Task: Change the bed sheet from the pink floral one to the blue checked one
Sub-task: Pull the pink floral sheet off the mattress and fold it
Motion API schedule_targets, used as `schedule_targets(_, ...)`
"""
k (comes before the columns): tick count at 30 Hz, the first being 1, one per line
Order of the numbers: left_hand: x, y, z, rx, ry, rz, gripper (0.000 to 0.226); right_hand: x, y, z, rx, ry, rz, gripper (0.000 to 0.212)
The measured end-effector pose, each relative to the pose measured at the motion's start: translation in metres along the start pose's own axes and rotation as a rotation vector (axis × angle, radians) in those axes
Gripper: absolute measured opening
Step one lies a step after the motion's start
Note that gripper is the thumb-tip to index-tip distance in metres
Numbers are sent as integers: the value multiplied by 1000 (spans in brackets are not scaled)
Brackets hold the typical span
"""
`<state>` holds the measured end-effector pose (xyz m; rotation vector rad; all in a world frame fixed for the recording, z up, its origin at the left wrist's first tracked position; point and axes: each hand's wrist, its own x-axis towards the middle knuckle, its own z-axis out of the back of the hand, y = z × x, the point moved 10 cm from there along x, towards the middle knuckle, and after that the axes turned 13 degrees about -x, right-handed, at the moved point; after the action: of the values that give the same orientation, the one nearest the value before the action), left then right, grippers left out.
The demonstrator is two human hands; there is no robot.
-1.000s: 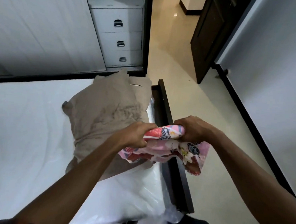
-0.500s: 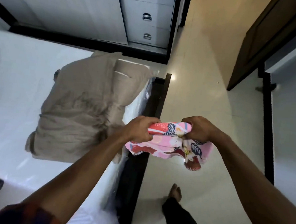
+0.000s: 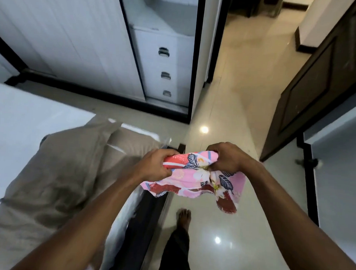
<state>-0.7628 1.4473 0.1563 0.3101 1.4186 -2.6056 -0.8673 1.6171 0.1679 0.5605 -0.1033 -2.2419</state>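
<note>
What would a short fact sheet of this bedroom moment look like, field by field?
held item: pink floral cloth, bunched small
left hand: grips its left end
right hand: grips its upper right edge
bed: white mattress, tan pillow lying on it
floor: glossy tiles, one bare foot
background: white drawers, dark door

head view | worn at head height | faces forward-down | near left hand (image 3: pixel 153 166), right hand (image 3: pixel 226 158) | single view

Crumpled beige pillow (image 3: pixel 53 180) lies on bare white mattress (image 3: pixel 18 126), near the black bed frame (image 3: pixel 145 226). White wardrobe (image 3: pixel 64 36) with three metal-handled drawers (image 3: pixel 176 72) stands beyond. Dark wooden door (image 3: pixel 320 80) at right, glossy cream floor (image 3: pixel 237 86) between.
</note>
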Motion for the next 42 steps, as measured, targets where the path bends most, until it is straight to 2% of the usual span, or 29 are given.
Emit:
schedule_targets(10, 227, -48, 168, 32, -178, -77, 49, 201, -66, 178, -95, -138, 55, 37)
schedule_targets(18, 339, -85, 345, 208, -355, -128, 37, 361, -58, 325, -147, -256, 185, 40)
schedule_targets(23, 405, -86, 426, 337, -478, -115, 34, 460, -57, 383, -125, -293, 211, 39)
schedule_targets(27, 440, -88, 484, 323, -544, -96, 33, 512, -54, 427, -60, -349, 214, 36)
schedule_targets(30, 449, -116, 544, 347, -659, -173, 45, 527, -36, 491, -54, -482, 219, 33)
schedule_targets(34, 468, -187, 631, 466, -790, -378, 52, 537, -21, 600, -48, -672, 155, 33)
schedule_targets(39, 523, -272, 727, 484, -775, -615, 44, 560, -24, 719, 66, -799, 50, 37)
schedule_targets(42, 568, -313, 770, 596, -822, -737, 50, 586, -44, 783, 128, -943, -74, 40)
